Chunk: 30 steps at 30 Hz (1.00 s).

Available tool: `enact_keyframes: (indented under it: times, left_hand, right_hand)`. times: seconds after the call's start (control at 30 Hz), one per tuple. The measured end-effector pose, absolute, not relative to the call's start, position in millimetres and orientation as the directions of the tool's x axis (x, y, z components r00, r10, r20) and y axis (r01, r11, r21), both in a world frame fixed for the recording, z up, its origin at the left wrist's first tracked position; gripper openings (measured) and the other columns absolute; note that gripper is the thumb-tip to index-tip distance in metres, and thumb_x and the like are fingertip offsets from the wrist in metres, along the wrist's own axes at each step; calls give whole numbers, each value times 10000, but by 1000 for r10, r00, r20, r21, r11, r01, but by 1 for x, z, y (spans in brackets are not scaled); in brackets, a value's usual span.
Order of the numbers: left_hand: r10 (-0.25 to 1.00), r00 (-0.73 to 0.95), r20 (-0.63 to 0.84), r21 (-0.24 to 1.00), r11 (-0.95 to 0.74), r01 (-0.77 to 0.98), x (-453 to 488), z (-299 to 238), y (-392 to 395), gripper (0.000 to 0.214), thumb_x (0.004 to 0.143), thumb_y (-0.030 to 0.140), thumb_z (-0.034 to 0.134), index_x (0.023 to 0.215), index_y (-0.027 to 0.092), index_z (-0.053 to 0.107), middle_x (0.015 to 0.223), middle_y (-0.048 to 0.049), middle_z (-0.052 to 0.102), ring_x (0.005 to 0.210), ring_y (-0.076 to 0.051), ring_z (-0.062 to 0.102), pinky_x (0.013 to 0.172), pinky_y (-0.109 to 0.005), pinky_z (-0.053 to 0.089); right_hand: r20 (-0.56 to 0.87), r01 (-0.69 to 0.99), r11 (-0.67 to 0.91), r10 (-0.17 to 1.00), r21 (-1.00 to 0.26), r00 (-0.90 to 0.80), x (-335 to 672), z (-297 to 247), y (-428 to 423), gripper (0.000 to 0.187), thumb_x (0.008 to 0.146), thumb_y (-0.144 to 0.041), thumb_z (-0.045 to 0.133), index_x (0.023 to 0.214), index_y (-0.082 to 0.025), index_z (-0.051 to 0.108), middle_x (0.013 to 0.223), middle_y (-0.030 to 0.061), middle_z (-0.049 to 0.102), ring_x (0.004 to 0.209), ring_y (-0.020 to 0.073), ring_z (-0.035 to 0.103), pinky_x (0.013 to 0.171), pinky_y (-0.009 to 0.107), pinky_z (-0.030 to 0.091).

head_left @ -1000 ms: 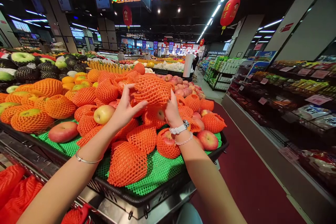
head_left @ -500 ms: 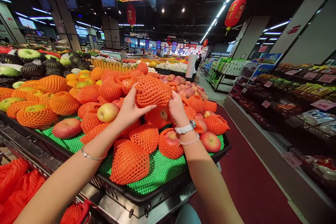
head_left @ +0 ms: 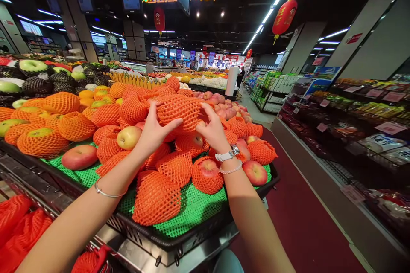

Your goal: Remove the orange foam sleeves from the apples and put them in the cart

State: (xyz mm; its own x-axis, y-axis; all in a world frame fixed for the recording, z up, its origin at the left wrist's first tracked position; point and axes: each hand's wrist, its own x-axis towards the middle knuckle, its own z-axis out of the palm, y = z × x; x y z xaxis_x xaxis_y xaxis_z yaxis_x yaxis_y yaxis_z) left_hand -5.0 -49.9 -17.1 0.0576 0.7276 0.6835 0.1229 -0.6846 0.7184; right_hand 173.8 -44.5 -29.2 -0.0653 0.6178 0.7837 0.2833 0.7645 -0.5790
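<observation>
Held up just above the apples in the near tray: an orange sleeve, contents too hidden to tell. Cradled at one end by the left hand, curled round with thumb along the near lower side; met at the gaping end by the right hand, thumb and forefinger parted, impossible to tell whether pinching the rim. Support weight with a light left palm; work the mesh evenly, without yanking, to avoid tears or bruises.

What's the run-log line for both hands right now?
left hand: holding orange mesh sleeve | right hand: at sleeve's right end | nearby: mesh-wrapped fruit, bare apples, green liner
</observation>
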Motion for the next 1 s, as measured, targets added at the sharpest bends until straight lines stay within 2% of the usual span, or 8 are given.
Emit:
enact_keyframes:
  times: [0.23, 0.33, 0.4, 0.5, 0.63, 0.8, 0.93, 1.0]
  left_hand:
    - [807, 133, 575, 818, -572, -65, -4, -19, -47, 603, 628, 480, 769, 1068, 183, 482, 1191, -118, 618, 1170, -299, 567, 1032, -463, 455]
    - [853, 198, 483, 868, -436, -238, -1, -22, -46, 549, 734, 490, 674, 1151, 188, 484, 1241, -135, 602, 1148, -292, 588, 976, -467, 509]
    - [867, 259, 426, 891, -352, -288, 0, -23, -46, 514, 815, 527, 563, 1201, 198, 481, 1270, -140, 588, 1149, -297, 589, 911, -470, 556]
    - [868, 338, 364, 915, -266, -302, -1, -22, -48, 559, 866, 606, 433, 1275, 226, 459, 1267, -127, 597, 1157, -305, 587, 852, -475, 593]
    - [834, 437, 336, 932, -228, -281, -3, -23, -50, 655, 858, 691, 357, 1304, 225, 468, 1207, -133, 637, 1154, -305, 591, 855, -447, 599]
    - [834, 481, 272, 947, -145, -286, -4, -24, -51, 709, 844, 729, 329, 1291, 203, 490, 1131, -135, 669, 1026, -272, 651, 753, -362, 622]
    - [840, 485, 244, 946, -97, -308, -3, -22, -52, 650, 871, 706, 286, 1216, 211, 525, 1044, -112, 678, 864, -207, 674, 631, -284, 603]
    - [847, 477, 234, 957, -112, -269, -4, -21, -51, 575, 863, 688, 356, 1100, 209, 567, 949, -91, 670, 767, -185, 660, 578, -276, 582]
  right_hand:
    - [786, 390, 748, 611, -537, -91, 168, -25, -56, 427, 701, -260, 561, 1121, -197, 521, 1191, 106, 570, 1163, 233, 525, 1058, 443, 414]
    - [816, 287, 771, 573, -569, 79, 167, -20, -61, 210, 793, -339, 543, 963, -225, 592, 1053, 70, 627, 1059, 207, 578, 1004, 417, 448]
    - [795, 190, 778, 547, -599, 262, 167, -19, -63, 189, 852, -381, 487, 932, -244, 589, 1029, 56, 631, 1027, 189, 594, 970, 395, 468]
    - [743, 47, 782, 570, -622, 350, 162, -22, -61, 414, 827, -521, 515, 1161, -277, 485, 1208, 76, 568, 1147, 200, 557, 1010, 409, 448]
    - [732, -15, 736, 675, -677, 95, 144, -33, -56, 974, 581, -665, 720, 1356, -235, 316, 1413, 143, 419, 1365, 259, 366, 1158, 477, 274]
    - [729, 45, 729, 678, -683, 91, 133, -39, -57, 972, 490, -511, 842, 1292, -222, 375, 1405, 138, 420, 1350, 254, 377, 1196, 461, 201]
    - [750, 13, 756, 648, -655, 138, 133, -37, -58, 936, 500, -438, 848, 1275, -213, 374, 1382, 134, 437, 1323, 242, 416, 1178, 433, 262]
    - [731, -60, 745, 665, -665, 152, 136, -34, -59, 870, 546, -444, 809, 1273, -228, 384, 1325, 115, 500, 1264, 239, 483, 1140, 433, 333]
